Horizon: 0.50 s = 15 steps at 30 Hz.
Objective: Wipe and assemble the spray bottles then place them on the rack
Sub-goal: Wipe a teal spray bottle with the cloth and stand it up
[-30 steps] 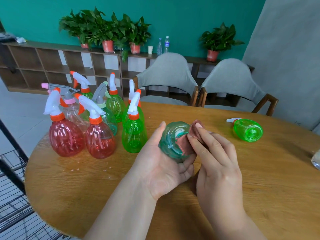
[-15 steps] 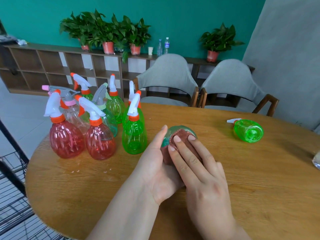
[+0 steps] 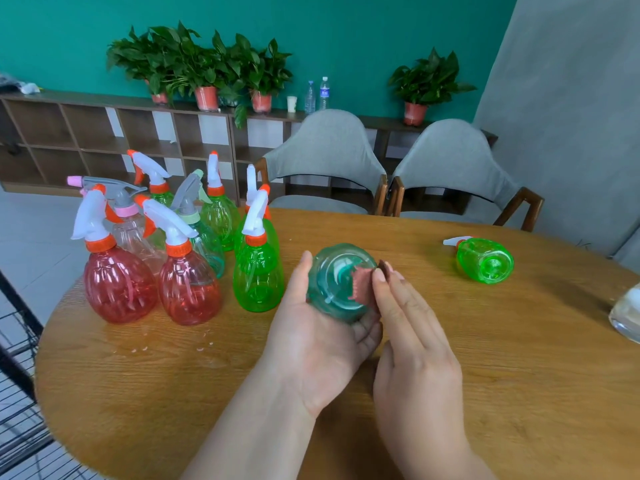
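On the tabletop (image 3: 450, 358), a cluster of assembled spray bottles (image 3: 180, 258) is left of the teal bottle (image 3: 341, 282), which is cupped in the left hand (image 3: 322, 327) and wiped with a cloth (image 3: 363, 284) pinched by right-hand fingers (image 3: 391, 292). A green bottle (image 3: 485, 259) lies right; racking is judged outstanding.

The round wooden counter (image 3: 485, 358) carried a cluster of upright spray bottles (image 3: 194, 258) near its left edge, red, green, clear and teal. A green bottle (image 3: 486, 259) lay on its side toward the far right edge. A clear object (image 3: 627, 315) sat at the right edge, partly out of view.
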{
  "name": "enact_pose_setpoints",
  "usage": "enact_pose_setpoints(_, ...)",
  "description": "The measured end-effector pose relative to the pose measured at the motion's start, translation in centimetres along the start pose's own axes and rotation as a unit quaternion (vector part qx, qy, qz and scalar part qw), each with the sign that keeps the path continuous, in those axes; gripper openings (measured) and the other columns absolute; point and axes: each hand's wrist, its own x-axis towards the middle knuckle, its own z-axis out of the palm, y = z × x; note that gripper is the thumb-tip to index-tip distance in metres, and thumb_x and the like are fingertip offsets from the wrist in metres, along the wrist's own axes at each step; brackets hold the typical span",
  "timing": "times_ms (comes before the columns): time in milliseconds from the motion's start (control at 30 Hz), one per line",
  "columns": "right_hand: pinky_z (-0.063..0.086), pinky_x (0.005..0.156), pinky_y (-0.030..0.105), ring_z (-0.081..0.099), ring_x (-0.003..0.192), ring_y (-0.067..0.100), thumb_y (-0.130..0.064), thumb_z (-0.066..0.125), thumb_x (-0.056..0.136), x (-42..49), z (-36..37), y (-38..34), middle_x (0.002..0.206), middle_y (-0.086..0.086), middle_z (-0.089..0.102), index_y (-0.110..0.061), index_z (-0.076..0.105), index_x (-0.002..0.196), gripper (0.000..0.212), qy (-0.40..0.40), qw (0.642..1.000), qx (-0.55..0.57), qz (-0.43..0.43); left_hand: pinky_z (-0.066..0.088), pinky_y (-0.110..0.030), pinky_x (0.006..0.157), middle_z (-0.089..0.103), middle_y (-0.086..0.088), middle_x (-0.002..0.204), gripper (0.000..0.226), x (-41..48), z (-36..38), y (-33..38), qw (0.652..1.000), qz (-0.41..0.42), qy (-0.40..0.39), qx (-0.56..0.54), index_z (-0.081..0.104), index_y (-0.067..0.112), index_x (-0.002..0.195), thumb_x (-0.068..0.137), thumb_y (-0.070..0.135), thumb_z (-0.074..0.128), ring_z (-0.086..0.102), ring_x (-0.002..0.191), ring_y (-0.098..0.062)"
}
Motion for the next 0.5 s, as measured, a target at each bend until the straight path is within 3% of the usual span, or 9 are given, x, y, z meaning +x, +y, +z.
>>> enact_pose_setpoints(67, 0.045, 0.118, 0.035, 0.047, 0.152, 0.018, 0.000, 0.040, 0.103, -0.7, 0.0, -0.8, 0.164, 0.003, 0.050, -0.012, 0.055, 0.155, 0.056, -0.003, 1.000, 0.006, -0.001, 0.036, -0.044, 0.127, 0.063, -0.021, 0.148, 0.089, -0.3, 0.2, 0.4, 0.999, -0.002, -0.020, -0.031, 0.065, 0.004, 0.145, 0.092, 0.075, 0.061, 0.054, 0.146, -0.029)
enact_pose_setpoints(200, 0.034, 0.122, 0.023, 0.042, 0.156, 0.019, 0.001, 0.039, 0.105, -1.4, -0.1, -1.8, 0.167, 0.005, 0.045, -0.009, 0.055, 0.154, 0.053, 0.001, 1.000, 0.010, -0.006, 0.044, -0.045, 0.121, 0.069, -0.024, 0.138, 0.087, -0.7, 0.5, 0.6, 0.998, 0.006, -0.045, -0.054, 0.073, -0.003, 0.133, 0.094, 0.073, 0.060, 0.067, 0.132, -0.033)
enact_pose_setpoints(300, 0.027, 0.125, 0.022, 0.037, 0.159, 0.025, -0.003, 0.039, 0.108, -1.1, -0.2, -2.0, 0.171, 0.007, 0.039, -0.007, 0.050, 0.157, 0.050, -0.011, 0.999, 0.002, -0.036, 0.043, -0.041, 0.122, 0.070, -0.021, 0.138, 0.083, -0.9, 0.5, 0.4, 0.997, 0.003, -0.054, -0.050, 0.073, -0.003, 0.131, 0.095, 0.070, 0.060, 0.066, 0.134, -0.029)
enact_pose_setpoints(367, 0.030, 0.119, 0.023, 0.033, 0.161, 0.026, -0.008, 0.039, 0.109, -0.4, -0.3, -1.9, 0.172, 0.005, 0.037, -0.008, 0.049, 0.158, 0.050, -0.023, 0.998, -0.010, -0.059, 0.039, -0.041, 0.126, 0.068, -0.019, 0.142, 0.081, -1.1, 0.7, 0.1, 0.998, -0.004, -0.058, -0.036, 0.071, 0.000, 0.136, 0.096, 0.068, 0.060, 0.062, 0.139, -0.029)
enact_pose_setpoints(433, 0.036, 0.111, 0.027, 0.031, 0.161, 0.024, -0.006, 0.045, 0.105, 0.6, -0.4, -1.4, 0.172, 0.002, 0.037, -0.012, 0.049, 0.159, 0.054, -0.024, 0.998, -0.024, -0.048, 0.035, -0.043, 0.129, 0.066, -0.018, 0.146, 0.079, -1.0, 0.6, -0.4, 0.998, -0.004, -0.065, -0.004, 0.069, 0.005, 0.142, 0.097, 0.070, 0.057, 0.059, 0.143, -0.030)
enact_pose_setpoints(500, 0.034, 0.117, 0.029, 0.033, 0.161, 0.022, -0.004, 0.047, 0.104, 1.5, -0.3, -1.0, 0.172, 0.000, 0.037, -0.014, 0.050, 0.159, 0.056, -0.021, 1.000, -0.008, -0.021, 0.032, -0.045, 0.130, 0.064, -0.017, 0.149, 0.078, -0.7, 0.3, -0.6, 0.998, 0.010, -0.051, 0.034, 0.067, 0.011, 0.145, 0.096, 0.071, 0.058, 0.054, 0.148, -0.031)
